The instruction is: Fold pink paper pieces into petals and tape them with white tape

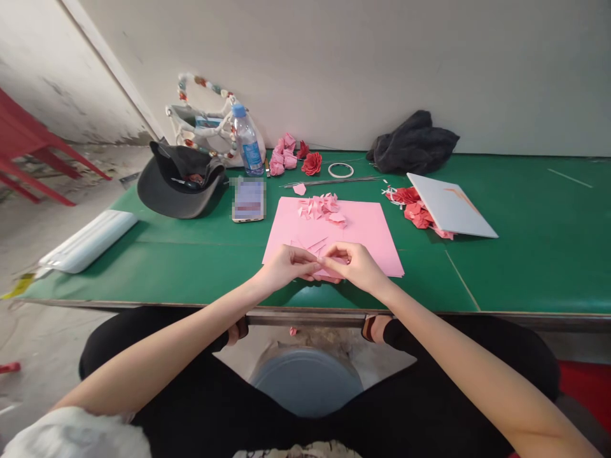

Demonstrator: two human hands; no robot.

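Observation:
My left hand (287,264) and my right hand (354,264) meet over the front edge of a stack of pink paper sheets (370,232). Thumbs and fingers of both are pinched together on a small piece of pink paper (329,272), largely covered by the fingers. Just behind the fingertips lie flat, pointed pink paper pieces (309,243). Farther back on the sheets is a pile of curled pink paper petals (319,207). A single pink petal (299,189) rests on the green table (210,264) beyond the stack.
To the left are a phone (249,200), a dark cap (179,181), a water bottle (248,143) and a beaded bag. Behind the sheets lie thin wires (334,182), a tape ring (340,170) and paper flowers (311,163). A white board (451,203) leans over red paper flowers at right.

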